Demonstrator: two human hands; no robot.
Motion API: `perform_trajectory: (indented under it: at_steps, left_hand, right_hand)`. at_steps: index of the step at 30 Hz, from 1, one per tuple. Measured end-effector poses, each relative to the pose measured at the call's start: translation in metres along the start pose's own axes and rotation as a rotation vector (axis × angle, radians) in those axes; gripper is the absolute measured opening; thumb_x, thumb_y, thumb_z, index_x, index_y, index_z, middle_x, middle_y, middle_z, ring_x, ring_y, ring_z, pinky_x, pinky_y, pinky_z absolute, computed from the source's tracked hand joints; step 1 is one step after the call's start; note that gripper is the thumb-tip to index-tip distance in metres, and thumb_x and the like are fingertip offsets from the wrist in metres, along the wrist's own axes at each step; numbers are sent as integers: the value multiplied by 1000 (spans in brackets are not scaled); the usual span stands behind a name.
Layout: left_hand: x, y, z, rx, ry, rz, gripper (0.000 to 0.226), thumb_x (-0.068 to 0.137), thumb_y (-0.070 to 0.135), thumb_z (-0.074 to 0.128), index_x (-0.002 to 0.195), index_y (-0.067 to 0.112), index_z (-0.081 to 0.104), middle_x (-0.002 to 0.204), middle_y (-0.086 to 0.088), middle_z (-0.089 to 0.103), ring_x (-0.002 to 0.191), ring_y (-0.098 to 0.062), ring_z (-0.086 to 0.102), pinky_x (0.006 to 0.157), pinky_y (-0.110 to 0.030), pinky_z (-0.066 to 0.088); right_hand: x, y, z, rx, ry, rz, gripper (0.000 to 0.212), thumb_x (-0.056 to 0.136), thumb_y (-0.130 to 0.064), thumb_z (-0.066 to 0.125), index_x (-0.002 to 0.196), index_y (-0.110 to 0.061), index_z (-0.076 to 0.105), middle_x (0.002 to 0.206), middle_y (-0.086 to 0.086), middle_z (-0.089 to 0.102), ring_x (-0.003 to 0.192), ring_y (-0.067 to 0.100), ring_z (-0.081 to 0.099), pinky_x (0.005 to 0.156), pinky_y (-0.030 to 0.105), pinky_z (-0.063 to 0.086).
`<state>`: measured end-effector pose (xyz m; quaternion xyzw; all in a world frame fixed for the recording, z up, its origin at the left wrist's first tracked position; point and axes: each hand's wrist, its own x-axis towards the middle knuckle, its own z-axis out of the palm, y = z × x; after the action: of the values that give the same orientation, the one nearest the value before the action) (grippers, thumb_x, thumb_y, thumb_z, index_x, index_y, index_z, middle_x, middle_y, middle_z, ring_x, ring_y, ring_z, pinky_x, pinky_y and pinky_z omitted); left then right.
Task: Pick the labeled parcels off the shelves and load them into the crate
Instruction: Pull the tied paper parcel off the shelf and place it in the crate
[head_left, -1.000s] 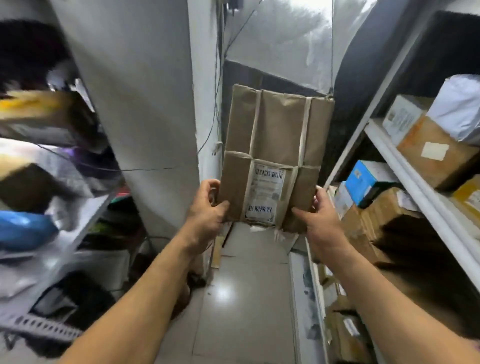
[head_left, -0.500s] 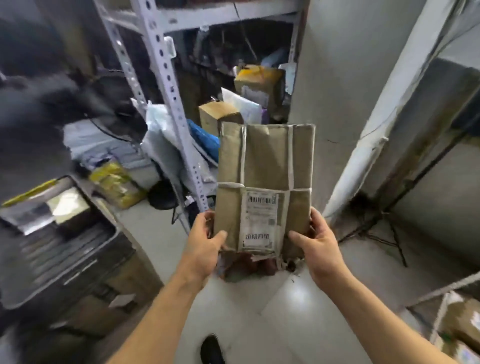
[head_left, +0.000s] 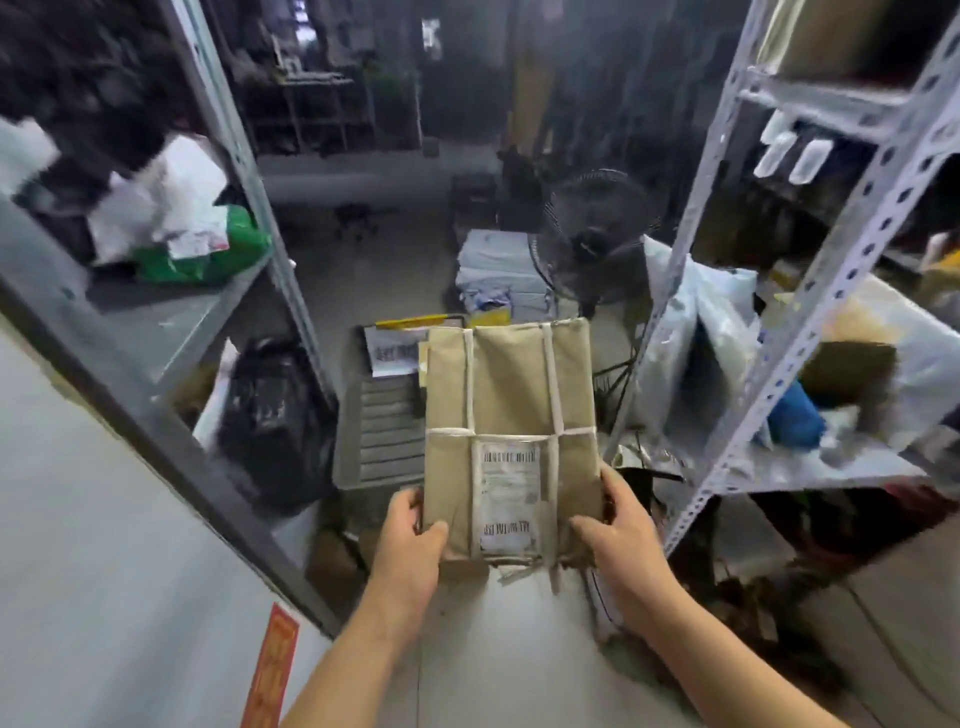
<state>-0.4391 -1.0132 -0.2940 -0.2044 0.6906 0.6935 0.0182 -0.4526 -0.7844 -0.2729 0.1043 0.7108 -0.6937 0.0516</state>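
**Brown parcel in both hands, crate ahead on the floor**

Left thumb (head_left: 427, 529) pressed over the front face, remaining fingers curled behind the lower left corner; right thumb (head_left: 582, 525) over the front near the lower right corner, fingers wrapped round that edge. Left hand (head_left: 410, 545) and right hand (head_left: 621, 530) thus both clamped on the paper-wrapped parcel (head_left: 511, 415), held upright in mid-air, label (head_left: 508, 496) facing the camera, white strapping (head_left: 551, 387) crossing it lengthways and across.

Likely stiff and flat, something like stacked sheets or a book (a judgement from the crisp edges and lack of sag), moderately weighty, paper not slippery. Bottom corners a sound place for the grip; strapping a possible finger-hold, though apt to bite. Fragility not apparent.

Beyond the parcel, a dark slatted crate (head_left: 382, 421) on the floor, holding a white labelled packet (head_left: 392, 351) at its far edge. Black bag (head_left: 275, 410) beside the crate's left edge. Grey steel shelving (head_left: 810, 270) on the right, more shelving (head_left: 244, 156) on the left with a green parcel (head_left: 208, 254) near its front edge. Standing fan (head_left: 592, 239) further back. Pale tiled floor (head_left: 509, 665) underfoot; narrow, cluttered, dim storeroom.
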Motion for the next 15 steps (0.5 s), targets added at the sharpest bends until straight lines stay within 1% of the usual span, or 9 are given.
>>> perform_trajectory:
  at_steps: [2,5,7,8,10,12,13,15]
  left_hand:
    - [30,3,-12,-38,40,-6,38,106,-1,52,131,27,49,119,2,70,108,-18,72,88,-37,62]
    - [75,5,-23,-61,89,-54,42,106,-1,51,134,29,43,118,1,69,108,-20,71,86,-37,62]
    - [102,6,-30,-58,106,-80,41,105,-3,51,131,28,43,118,0,69,106,-19,70,80,-32,60]
    - [115,7,-33,-61,112,-96,40,105,-4,51,130,26,45,118,-2,69,106,-20,71,80,-31,60]
    - [141,6,-39,-63,126,-137,38,104,-5,51,131,22,49,119,-5,71,108,-24,71,86,-38,62]
    - [163,6,-45,-55,136,-165,38,104,-3,52,132,22,51,118,-5,72,109,-25,72,94,-46,62]
    - [175,6,-47,-47,141,-175,37,104,-2,53,131,23,51,118,-4,72,110,-25,72,97,-48,62]
    - [199,7,-51,-47,145,-194,36,104,-1,54,130,23,51,119,-4,72,111,-26,72,97,-50,62]
  right_hand:
    - [31,-9,25,-5,-53,23,73,88,16,59,133,-41,63,118,-1,75,103,23,77,78,50,67]
    - [72,-20,56,-60,-93,51,72,89,17,57,136,-37,61,116,2,75,95,25,78,74,55,66]
    - [97,-20,73,-84,-103,63,73,87,19,55,132,-39,62,113,2,75,95,29,77,75,64,63]
    - [109,-19,80,-92,-113,74,74,87,19,55,130,-40,63,112,1,75,97,31,76,76,68,60]
    - [131,-15,92,-118,-127,93,75,84,17,56,132,-41,63,110,0,76,100,37,75,76,73,58]
    - [152,-11,103,-125,-141,107,76,83,16,56,132,-41,64,109,-1,77,101,37,75,75,71,58]
    - [162,-9,109,-117,-145,119,76,83,17,55,132,-40,64,110,0,77,100,35,75,73,67,60]
    - [186,-8,120,-99,-149,148,75,84,17,55,132,-39,64,113,3,75,97,31,76,66,53,63]
